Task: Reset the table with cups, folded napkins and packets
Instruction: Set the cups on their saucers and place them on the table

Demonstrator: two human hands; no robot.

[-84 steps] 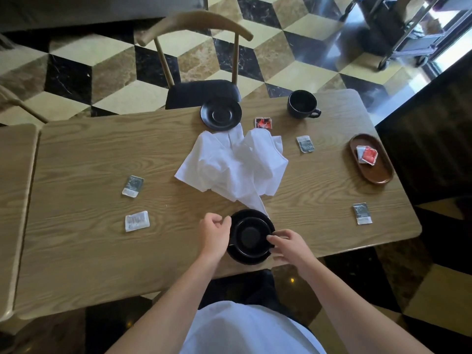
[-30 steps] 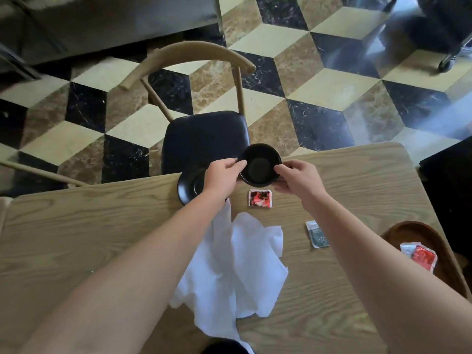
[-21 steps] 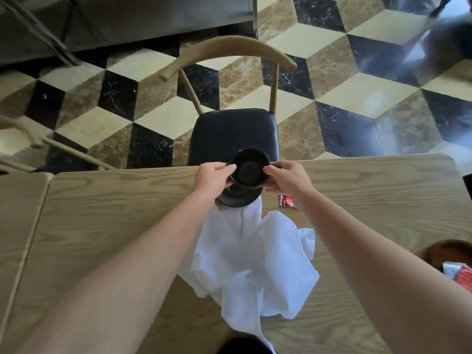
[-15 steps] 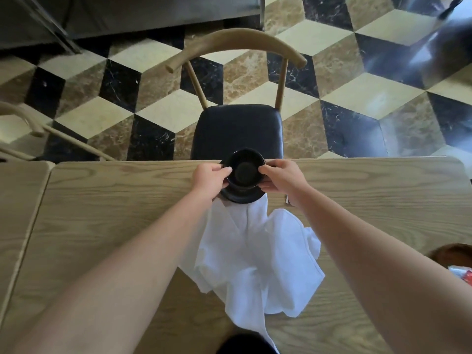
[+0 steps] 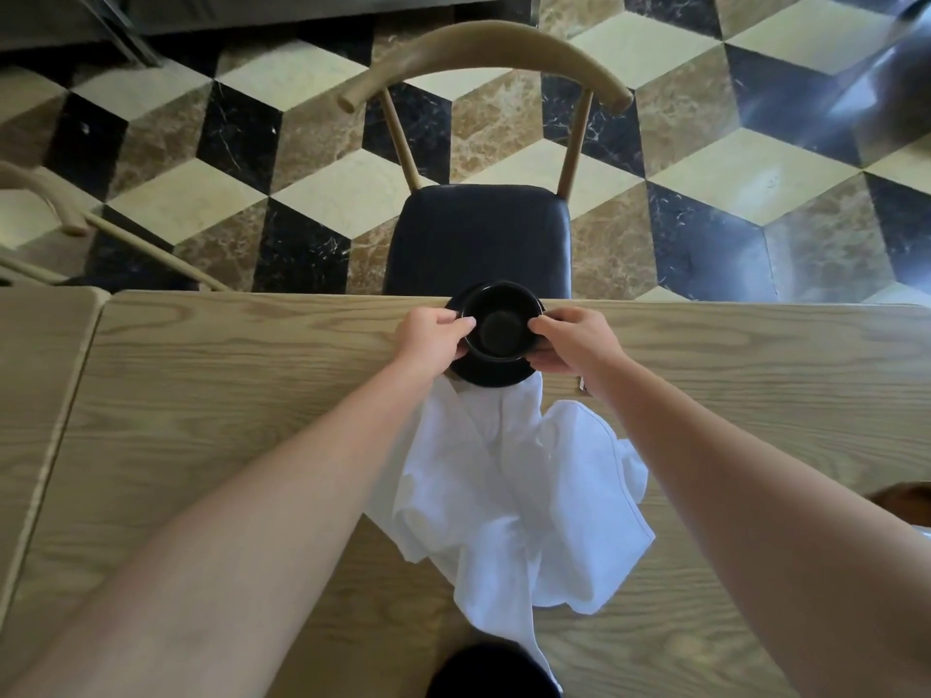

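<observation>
A black cup (image 5: 500,324) sits over a black saucer (image 5: 491,377) at the table's far edge. My left hand (image 5: 432,340) grips the cup's left side and my right hand (image 5: 572,345) grips its right side. I cannot tell if the cup rests on the saucer or hangs just above it. A crumpled white napkin (image 5: 519,496) spreads from the saucer toward me between my forearms. Another black cup (image 5: 491,672) shows at the bottom edge. A packet corner (image 5: 582,384) peeks out beside my right wrist.
A wooden chair with a black seat (image 5: 478,234) stands just beyond the saucer. A brown wooden tray (image 5: 904,498) shows at the right edge. A second table (image 5: 35,385) adjoins on the left. The wooden table (image 5: 226,395) stretches both ways.
Both hands carried the black cup from the right to the far saucer and lowered it onto or just over it. The view shifted, hiding the red packet behind my right wrist.
</observation>
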